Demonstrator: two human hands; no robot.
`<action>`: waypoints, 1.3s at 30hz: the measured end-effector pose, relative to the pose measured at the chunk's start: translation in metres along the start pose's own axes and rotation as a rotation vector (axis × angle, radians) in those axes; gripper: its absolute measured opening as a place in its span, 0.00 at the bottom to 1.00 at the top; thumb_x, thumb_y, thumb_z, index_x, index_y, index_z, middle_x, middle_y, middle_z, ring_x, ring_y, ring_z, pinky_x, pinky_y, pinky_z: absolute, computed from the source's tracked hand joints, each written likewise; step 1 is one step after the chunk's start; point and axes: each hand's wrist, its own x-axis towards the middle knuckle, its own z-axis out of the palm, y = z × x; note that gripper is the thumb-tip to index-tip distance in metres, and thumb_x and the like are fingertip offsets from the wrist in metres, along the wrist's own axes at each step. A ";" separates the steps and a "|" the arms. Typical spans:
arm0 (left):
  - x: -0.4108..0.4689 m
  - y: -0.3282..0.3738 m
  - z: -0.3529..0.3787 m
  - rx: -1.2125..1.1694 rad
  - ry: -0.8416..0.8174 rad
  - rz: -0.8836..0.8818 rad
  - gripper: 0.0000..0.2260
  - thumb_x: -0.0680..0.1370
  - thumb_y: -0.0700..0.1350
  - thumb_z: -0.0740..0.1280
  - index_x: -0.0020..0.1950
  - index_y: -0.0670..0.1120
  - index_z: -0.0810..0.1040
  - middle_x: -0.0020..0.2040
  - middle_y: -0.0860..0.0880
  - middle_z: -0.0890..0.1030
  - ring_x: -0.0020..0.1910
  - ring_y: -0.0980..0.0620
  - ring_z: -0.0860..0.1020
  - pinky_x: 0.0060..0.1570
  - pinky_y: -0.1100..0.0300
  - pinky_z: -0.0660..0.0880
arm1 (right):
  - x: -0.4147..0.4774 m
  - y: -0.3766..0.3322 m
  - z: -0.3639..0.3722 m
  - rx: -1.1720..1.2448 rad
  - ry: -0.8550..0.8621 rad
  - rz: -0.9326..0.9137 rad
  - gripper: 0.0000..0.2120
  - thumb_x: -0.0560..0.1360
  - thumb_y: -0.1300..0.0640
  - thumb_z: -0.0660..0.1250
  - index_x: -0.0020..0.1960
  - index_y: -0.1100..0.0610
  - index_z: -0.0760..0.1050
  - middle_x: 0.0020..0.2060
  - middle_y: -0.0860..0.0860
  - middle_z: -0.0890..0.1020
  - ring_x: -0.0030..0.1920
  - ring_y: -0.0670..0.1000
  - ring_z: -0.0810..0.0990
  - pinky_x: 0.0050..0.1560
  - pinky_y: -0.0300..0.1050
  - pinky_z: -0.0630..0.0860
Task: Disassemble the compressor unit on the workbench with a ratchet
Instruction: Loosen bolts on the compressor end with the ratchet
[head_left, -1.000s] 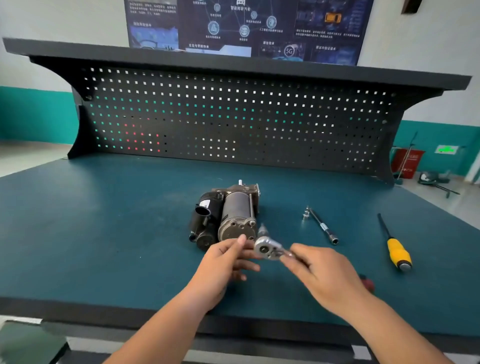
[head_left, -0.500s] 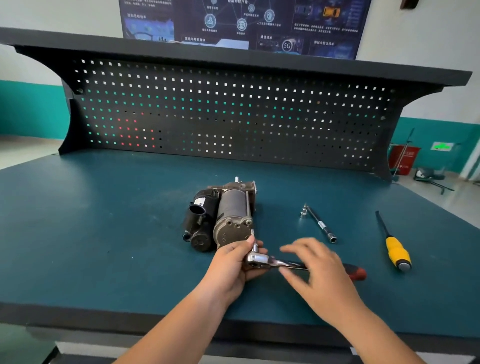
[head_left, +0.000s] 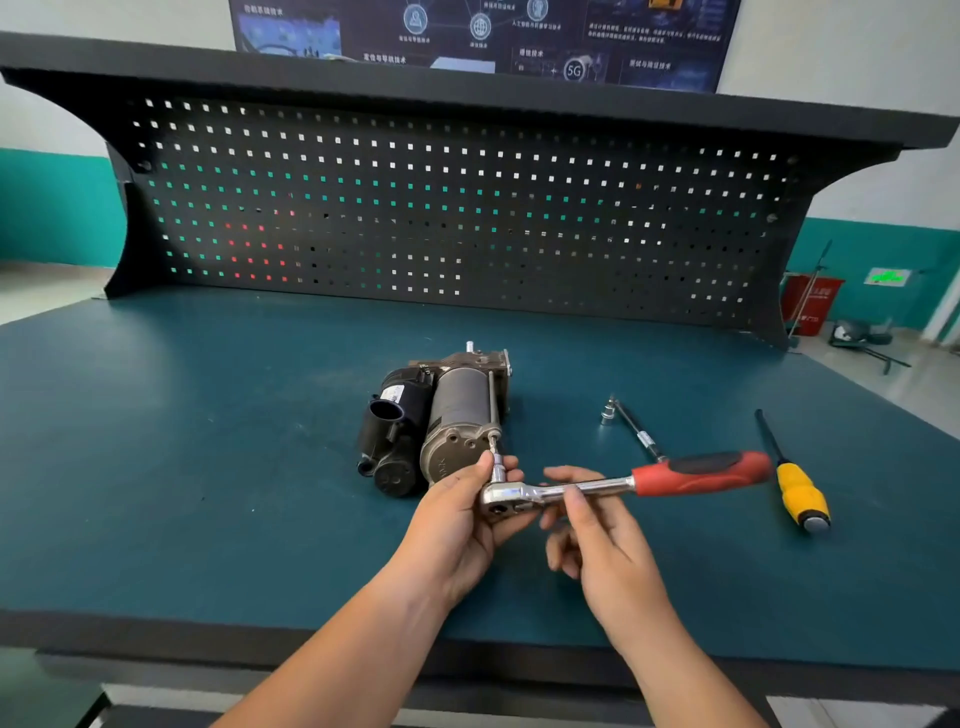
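Gripping the head of the red-handled steel ratchet (head_left: 597, 486) with the left hand (head_left: 462, 519), socket against the near-right bolt of the grey-and-black metal compressor unit (head_left: 447, 421) mid-way across the teal workbench (head_left: 208, 467) (cylinder lying near to far). Pinching the shank with the right hand (head_left: 597, 530). Pointing the handle right along a left-right axis; half a second back, covered by that hand and lower.

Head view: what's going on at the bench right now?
A person is setting a ratchet on the compressor. The left hand grips the ratchet's head, with its socket at the tip of the long bolt on the compressor's side. The right hand pinches the chrome shank. An extension bar and a yellow screwdriver lie to the right on the workbench.
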 end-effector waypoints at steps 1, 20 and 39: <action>0.001 -0.001 -0.001 -0.007 -0.007 -0.005 0.11 0.79 0.44 0.61 0.44 0.38 0.78 0.31 0.47 0.81 0.31 0.52 0.82 0.32 0.56 0.81 | 0.001 0.001 0.001 0.018 0.014 -0.003 0.11 0.75 0.53 0.58 0.53 0.56 0.74 0.31 0.48 0.78 0.24 0.44 0.72 0.24 0.33 0.64; -0.003 0.019 -0.021 1.094 0.181 1.061 0.14 0.74 0.35 0.66 0.50 0.54 0.76 0.44 0.59 0.80 0.46 0.61 0.76 0.47 0.72 0.70 | 0.007 0.000 0.021 0.468 0.267 0.133 0.10 0.79 0.58 0.58 0.45 0.59 0.76 0.28 0.52 0.81 0.28 0.43 0.78 0.27 0.33 0.72; 0.024 0.044 -0.022 1.760 -0.350 1.404 0.09 0.67 0.39 0.71 0.46 0.39 0.84 0.47 0.47 0.85 0.50 0.42 0.82 0.51 0.48 0.77 | 0.028 -0.018 0.015 1.185 0.317 0.406 0.14 0.67 0.49 0.68 0.40 0.60 0.82 0.36 0.54 0.80 0.36 0.50 0.80 0.46 0.44 0.76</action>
